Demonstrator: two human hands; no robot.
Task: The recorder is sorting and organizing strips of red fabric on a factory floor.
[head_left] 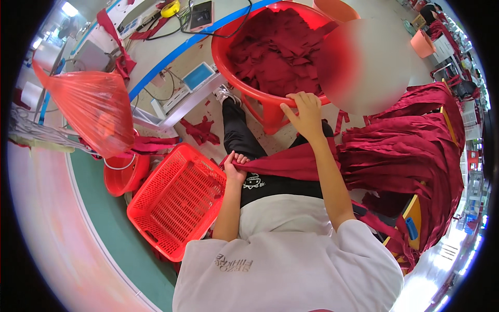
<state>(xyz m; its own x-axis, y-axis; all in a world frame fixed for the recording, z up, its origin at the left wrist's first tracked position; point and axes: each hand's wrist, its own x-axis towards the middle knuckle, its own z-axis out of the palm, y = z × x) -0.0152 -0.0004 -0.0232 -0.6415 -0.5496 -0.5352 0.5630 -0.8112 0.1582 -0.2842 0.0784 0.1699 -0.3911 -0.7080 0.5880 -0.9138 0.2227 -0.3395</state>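
Across my lap lies a dark red fabric piece (pixel 291 162), running from the pile at my right. My left hand (pixel 236 165) is closed on its narrow left end, above my black trousers. At the near rim of a large red tub (pixel 221 62), my right hand (pixel 307 115) has its thumb and fingers apart. The fingertips overlap the rim, and no fabric shows in that hand. Inside the tub are heaped many dark red fabric pieces (pixel 275 49). A pale blurred patch hides the tub's right side.
An empty-looking red slotted basket (pixel 179 203) stands at my left, beside a red bucket (pixel 123 174). A red plastic bag (pixel 96 109) hangs above them. Long dark red fabric (pixel 400 140) drapes over a yellow-edged frame at my right. Ahead left is a blue-edged table (pixel 171 54) with cables.
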